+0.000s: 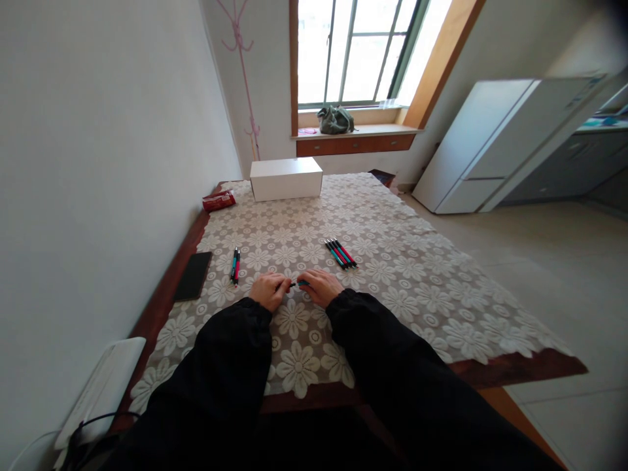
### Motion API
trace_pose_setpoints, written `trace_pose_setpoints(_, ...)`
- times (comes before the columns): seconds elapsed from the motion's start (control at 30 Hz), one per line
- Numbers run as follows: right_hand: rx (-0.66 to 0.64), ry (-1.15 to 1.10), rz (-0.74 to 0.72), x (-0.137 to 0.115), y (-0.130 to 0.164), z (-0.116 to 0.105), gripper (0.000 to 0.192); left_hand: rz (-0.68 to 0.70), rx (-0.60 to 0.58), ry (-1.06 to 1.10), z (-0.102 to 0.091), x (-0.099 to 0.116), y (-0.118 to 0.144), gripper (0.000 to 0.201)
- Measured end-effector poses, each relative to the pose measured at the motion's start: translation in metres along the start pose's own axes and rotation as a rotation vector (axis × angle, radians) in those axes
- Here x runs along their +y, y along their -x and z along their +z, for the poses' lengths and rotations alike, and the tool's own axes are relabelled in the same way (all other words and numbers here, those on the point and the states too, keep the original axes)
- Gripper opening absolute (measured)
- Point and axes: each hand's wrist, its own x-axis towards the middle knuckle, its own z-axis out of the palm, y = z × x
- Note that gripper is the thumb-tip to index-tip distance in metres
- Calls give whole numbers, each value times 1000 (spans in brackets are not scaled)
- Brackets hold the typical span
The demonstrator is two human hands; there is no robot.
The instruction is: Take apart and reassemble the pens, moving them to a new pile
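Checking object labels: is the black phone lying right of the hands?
No, the black phone lies at the table's left edge, left of both hands, past the two pens.

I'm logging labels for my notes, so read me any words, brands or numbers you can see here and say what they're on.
No text can be read.
Red packet: print too small and blurred.
Pens: any marks too small.
White box: plain faces.
Phone: dark.

Both black-sleeved forearms are reaching forward side by side, the bare left hand (269, 290) and bare right hand (320, 286) lying knuckles up, close together, fingertips curling inward toward each other.
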Motion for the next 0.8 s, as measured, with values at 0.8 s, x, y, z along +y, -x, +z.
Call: trace_pose_setpoints(0.8, 4, 81, 148, 12, 0, 2, 24, -81, 91, -22, 0, -14, -1, 17)
